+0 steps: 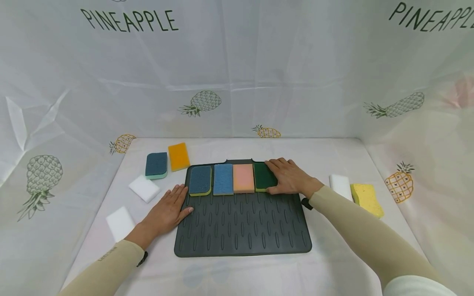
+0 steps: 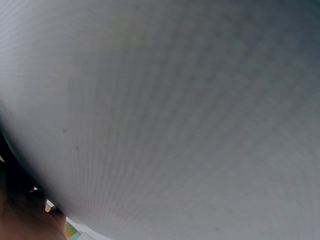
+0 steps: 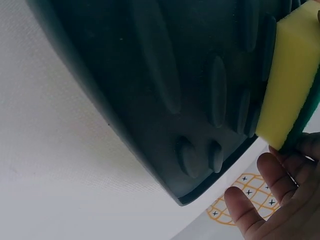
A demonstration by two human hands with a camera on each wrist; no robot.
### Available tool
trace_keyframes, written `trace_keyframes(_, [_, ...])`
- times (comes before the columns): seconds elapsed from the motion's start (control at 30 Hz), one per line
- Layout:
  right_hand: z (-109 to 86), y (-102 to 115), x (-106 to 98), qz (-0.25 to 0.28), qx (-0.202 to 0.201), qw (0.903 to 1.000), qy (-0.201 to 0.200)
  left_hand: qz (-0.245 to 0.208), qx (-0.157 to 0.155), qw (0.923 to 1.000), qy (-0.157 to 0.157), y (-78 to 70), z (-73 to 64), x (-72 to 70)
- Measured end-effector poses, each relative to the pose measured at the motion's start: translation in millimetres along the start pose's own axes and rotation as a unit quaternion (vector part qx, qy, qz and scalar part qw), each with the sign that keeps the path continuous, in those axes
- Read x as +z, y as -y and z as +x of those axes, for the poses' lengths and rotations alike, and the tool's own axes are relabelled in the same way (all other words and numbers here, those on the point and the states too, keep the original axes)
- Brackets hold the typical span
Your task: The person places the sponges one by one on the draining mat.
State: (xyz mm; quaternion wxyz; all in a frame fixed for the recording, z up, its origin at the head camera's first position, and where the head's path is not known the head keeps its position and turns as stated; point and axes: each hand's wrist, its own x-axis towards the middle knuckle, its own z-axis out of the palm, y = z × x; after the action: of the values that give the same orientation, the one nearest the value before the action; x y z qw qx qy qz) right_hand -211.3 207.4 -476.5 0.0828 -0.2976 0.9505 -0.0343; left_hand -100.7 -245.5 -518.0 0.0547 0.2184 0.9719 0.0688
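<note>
My left hand [image 1: 166, 210] rests on the left edge of a dark grey ridged mat [image 1: 242, 230], fingers extended and thumb over the rim. Four sponges would be a row along its far side: a dark blue scouring sponge [image 1: 200, 181], a blue one [image 1: 223, 179], a pink one [image 1: 243, 179] and a dark green one with a yellow underside [image 1: 264, 176]. My right hand [image 1: 290, 177] holds this green and yellow sponge at its right end, thumb at the near corner and fingers at the far one. The right wrist view shows its yellow foam [image 3: 290, 75] on the mat's ridges.
Left of the mat lie another dark blue sponge [image 1: 156, 164], an orange sponge [image 1: 179, 156] and two white sponges, one nearer [image 1: 120, 223] and one farther [image 1: 144, 188]. A white block [image 1: 341, 186] and a yellow sponge [image 1: 366, 199] lie at right. Grey fabric fills most of the left wrist view.
</note>
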Motion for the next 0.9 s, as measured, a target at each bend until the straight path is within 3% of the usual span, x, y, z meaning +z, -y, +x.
trace_keyframes(0.3, [-4.8, -2, -7, 0.015, 0.005, 0.9998, 0.008, -0.001, -0.002, 1.0000, 0.002, -0.5, -0.3, -0.8])
trace_keyframes(0.43, [-16.1, -10, -17, 0.021, 0.011, 0.9997, -0.010, 0.001, -0.001, 1.0000, 0.001, -1.2, -0.1, -0.9])
trace_keyframes(0.63, [-47.4, -36, -31, -0.001, 0.024, 0.9988, -0.043, 0.003, 0.004, 1.0000, -0.003, -2.8, 0.8, -1.4])
trace_keyframes(0.9, [-102.8, -81, -40, -0.065, 0.055, 0.9955, -0.041, 0.006, -0.001, 1.0000, 0.000, -1.2, 0.5, -0.5])
